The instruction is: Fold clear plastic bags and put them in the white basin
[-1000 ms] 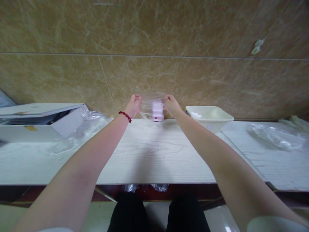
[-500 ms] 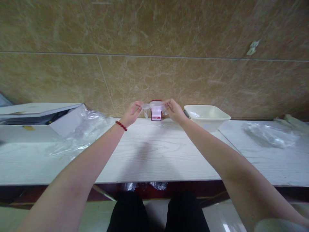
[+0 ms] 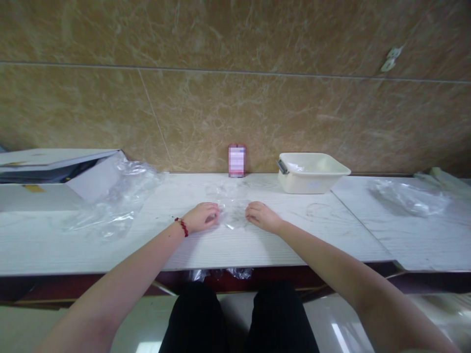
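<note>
Between my hands a clear plastic bag [image 3: 232, 212] lies on the white wood-grain table [image 3: 228, 250]. My left hand [image 3: 202, 216], with a red bead bracelet at the wrist, grips the bag's left edge with curled fingers. At the opposite edge, my right hand [image 3: 260, 215] pinches the plastic, fingers bent downward. Beyond the bag, a phone [image 3: 236, 161] in a red case leans upright against the wall, its screen lit and blurred.
To the right stands a cream plastic bin [image 3: 312, 179] with a grey handle. Crumpled clear plastic [image 3: 410, 197] lies farther right. On the left, a white box [image 3: 40, 196] holds dark flat items, with clear plastic sheeting [image 3: 114, 211] beside it. A marbled wall [image 3: 235, 113] closes the back.
Both hands have come down and toward me with the plastic bag, from in front of the phone to the tabletop. The phone is now uncovered. The view has tilted slightly.
</note>
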{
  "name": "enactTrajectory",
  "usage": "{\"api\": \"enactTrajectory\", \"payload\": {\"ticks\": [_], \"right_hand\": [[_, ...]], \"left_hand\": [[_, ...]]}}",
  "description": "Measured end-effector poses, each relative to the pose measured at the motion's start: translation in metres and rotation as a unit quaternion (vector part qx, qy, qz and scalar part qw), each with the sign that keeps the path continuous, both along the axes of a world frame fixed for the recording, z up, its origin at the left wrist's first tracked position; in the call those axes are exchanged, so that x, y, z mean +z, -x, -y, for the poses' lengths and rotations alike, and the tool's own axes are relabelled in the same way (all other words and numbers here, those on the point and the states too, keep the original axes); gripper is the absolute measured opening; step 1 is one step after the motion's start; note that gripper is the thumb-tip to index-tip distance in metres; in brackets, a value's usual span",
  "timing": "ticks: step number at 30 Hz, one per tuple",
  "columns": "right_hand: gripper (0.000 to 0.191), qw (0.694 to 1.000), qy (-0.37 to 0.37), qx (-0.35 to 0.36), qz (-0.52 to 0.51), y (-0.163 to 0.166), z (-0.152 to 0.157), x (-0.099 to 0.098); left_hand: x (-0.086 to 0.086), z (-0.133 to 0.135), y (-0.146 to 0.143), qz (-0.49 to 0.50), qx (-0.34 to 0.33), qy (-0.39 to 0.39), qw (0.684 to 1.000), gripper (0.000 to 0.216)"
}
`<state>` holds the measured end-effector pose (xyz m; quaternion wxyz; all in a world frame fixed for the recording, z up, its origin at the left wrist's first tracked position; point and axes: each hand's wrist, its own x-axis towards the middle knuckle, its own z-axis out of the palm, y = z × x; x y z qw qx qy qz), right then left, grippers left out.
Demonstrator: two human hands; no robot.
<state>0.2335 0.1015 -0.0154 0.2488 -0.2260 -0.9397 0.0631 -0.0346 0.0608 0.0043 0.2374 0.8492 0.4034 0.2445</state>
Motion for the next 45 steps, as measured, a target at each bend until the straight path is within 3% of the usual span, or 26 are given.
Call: {"api": "enactTrajectory", "payload": {"ticks": [4,10,12,15,18,23,27,30,34,38,41,45], "right_hand": [[0.012,1.000,0.008,-0.014,0.000,-0.003,0.004,-0.001],[0.012,0.999,0.016,-0.036,-0.022,-0.002,0.004,-0.001],[0.008,0.999,0.013,-0.031,-0.025,-0.002,0.003,-0.003],[0.007,0.999,0.005,-0.028,-0.031,-0.002,0.002,-0.007],[0.008,0.999,0.007,-0.029,-0.035,-0.003,0.002,-0.009],[0.007,0.999,0.028,-0.029,-0.030,-0.003,0.001,-0.008],[0.009,0.998,0.042,-0.038,-0.030,-0.004,0.000,-0.007],[0.017,0.996,0.045,-0.069,-0.037,-0.004,0.001,-0.006],[0.033,0.984,0.043,-0.162,-0.060,-0.002,0.003,-0.009],[0.041,0.968,0.044,-0.238,-0.073,0.000,-0.002,-0.008],[0.039,0.970,0.050,-0.235,-0.046,0.000,-0.013,0.003],[0.038,0.985,0.068,-0.157,0.036,0.006,-0.027,0.022]], "left_hand": [[0.008,-0.002,0.005,-0.018,-0.033,-0.001,0.999,0.021],[-0.001,-0.025,-0.024,0.036,0.108,-0.016,0.993,0.031],[-0.011,-0.035,-0.038,-0.007,0.107,-0.033,0.994,0.038],[-0.023,-0.047,-0.047,-0.160,0.096,-0.045,0.981,0.049],[-0.026,-0.057,-0.037,-0.281,0.093,-0.043,0.954,0.058],[-0.019,-0.079,0.005,-0.335,0.115,-0.029,0.935,0.055],[-0.017,-0.092,0.016,-0.337,0.234,-0.006,0.912,0.057],[-0.014,-0.083,-0.008,-0.307,0.283,-0.011,0.908,0.062],[-0.012,-0.047,-0.057,-0.280,0.147,-0.036,0.948,0.070],[-0.018,-0.016,-0.084,-0.281,0.076,-0.055,0.955,0.085],[-0.024,-0.006,-0.090,-0.289,0.081,-0.070,0.951,0.087],[-0.026,0.002,-0.096,-0.296,0.132,-0.091,0.941,0.069]]}}
